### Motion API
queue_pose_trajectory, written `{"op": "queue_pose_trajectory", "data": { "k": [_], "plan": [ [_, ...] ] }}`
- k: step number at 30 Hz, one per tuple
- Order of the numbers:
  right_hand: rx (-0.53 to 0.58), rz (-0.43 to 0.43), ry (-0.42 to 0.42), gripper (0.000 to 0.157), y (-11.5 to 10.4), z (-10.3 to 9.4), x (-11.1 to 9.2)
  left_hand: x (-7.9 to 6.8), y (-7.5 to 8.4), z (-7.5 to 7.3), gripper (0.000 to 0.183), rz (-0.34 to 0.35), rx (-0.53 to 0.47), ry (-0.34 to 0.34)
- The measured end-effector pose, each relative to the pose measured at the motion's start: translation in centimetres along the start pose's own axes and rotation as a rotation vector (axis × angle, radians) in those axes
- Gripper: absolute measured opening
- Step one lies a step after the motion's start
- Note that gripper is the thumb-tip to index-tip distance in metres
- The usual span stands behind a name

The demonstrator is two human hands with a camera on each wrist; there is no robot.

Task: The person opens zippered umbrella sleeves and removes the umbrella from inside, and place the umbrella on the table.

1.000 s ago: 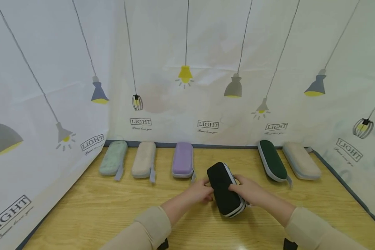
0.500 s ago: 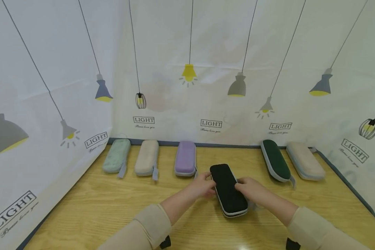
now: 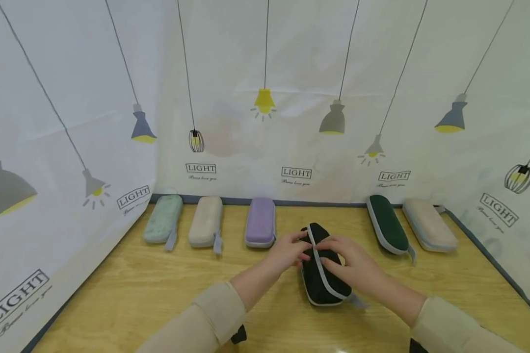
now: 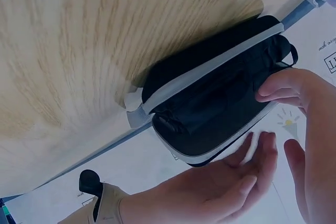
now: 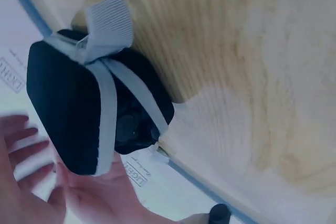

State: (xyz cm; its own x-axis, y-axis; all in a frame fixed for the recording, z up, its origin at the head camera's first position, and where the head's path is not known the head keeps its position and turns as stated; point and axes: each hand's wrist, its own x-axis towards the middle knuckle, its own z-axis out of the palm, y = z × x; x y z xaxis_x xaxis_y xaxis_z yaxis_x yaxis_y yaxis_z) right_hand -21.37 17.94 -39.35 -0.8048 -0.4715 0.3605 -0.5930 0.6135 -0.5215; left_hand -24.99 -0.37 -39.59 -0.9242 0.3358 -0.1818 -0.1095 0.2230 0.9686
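Note:
A black zippered glasses case [image 3: 311,284] with light grey edging stands before me, its two halves parted. Through the gap, the left wrist view gives the case's dark inside [image 4: 210,111]; the contents are too dark to make out. My left hand [image 3: 283,254] grips the far left rim, fingertips over the edge. On the other side my right hand [image 3: 355,264] is at the case, its fingers spread and extended. The right wrist view has the right hand [image 5: 23,166] slightly blurred beside the black shell [image 5: 68,103]. A grey pull tab [image 5: 110,27] hangs from the zip.
Along the back of the wooden table [image 3: 159,294] lie a mint case [image 3: 162,219], a cream case [image 3: 205,221] and a purple case [image 3: 259,222]. Farther right are a dark green case [image 3: 387,223] and a beige case [image 3: 430,224]. A lamp-printed cloth [image 3: 229,98] encloses the table.
The black case has turned from its flat face upward to its zip edge upward, with its halves apart. Both hands have moved closer together over it; the right fingers have spread.

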Motion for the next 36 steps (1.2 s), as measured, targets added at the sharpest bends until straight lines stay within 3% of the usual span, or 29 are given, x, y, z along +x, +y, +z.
{"op": "queue_pose_trajectory", "data": {
  "k": [3, 6, 10, 17, 22, 25, 28, 31, 36],
  "plan": [
    [-0.051, -0.267, 0.004, 0.019, -0.4, 0.0, 0.1, 0.0, 0.4, 0.0, 0.047, 0.02, 0.018, -0.01],
    [-0.081, -0.413, -0.047, 0.017, -0.7, 0.2, 0.3, 0.0, 0.4, 0.0, 0.044, 0.038, 0.034, -0.006],
    [-0.125, -0.395, -0.084, 0.012, -0.8, 0.2, 0.2, 0.3, 0.0, -0.1, 0.039, 0.041, 0.063, 0.025],
    [-0.263, -0.291, -0.028, 0.009, -0.4, -0.5, -0.1, 1.0, -2.1, -0.7, 0.039, -0.038, 0.083, 0.106],
    [-0.394, -0.345, -0.024, 0.014, -0.1, -0.7, -0.2, 1.1, -3.7, -0.3, 0.043, -0.125, 0.212, 0.033],
    [-0.419, -0.393, -0.084, 0.025, -0.2, -0.9, -0.2, 0.9, -4.1, 0.1, 0.023, -0.103, 0.313, -0.018],
    [-0.425, -0.335, -0.164, 0.029, -0.4, -1.0, -0.2, 0.5, -4.0, 0.4, 0.009, -0.078, 0.39, -0.044],
    [-0.452, -0.168, -0.218, 0.022, -0.6, -0.9, 0.0, 0.1, -3.8, 0.6, 0.015, -0.079, 0.432, -0.065],
    [-0.56, 0.109, -0.239, 0.051, -0.6, 0.1, 0.4, -0.3, -3.6, 0.7, 0.015, -0.097, 0.464, -0.099]
  ]
}}
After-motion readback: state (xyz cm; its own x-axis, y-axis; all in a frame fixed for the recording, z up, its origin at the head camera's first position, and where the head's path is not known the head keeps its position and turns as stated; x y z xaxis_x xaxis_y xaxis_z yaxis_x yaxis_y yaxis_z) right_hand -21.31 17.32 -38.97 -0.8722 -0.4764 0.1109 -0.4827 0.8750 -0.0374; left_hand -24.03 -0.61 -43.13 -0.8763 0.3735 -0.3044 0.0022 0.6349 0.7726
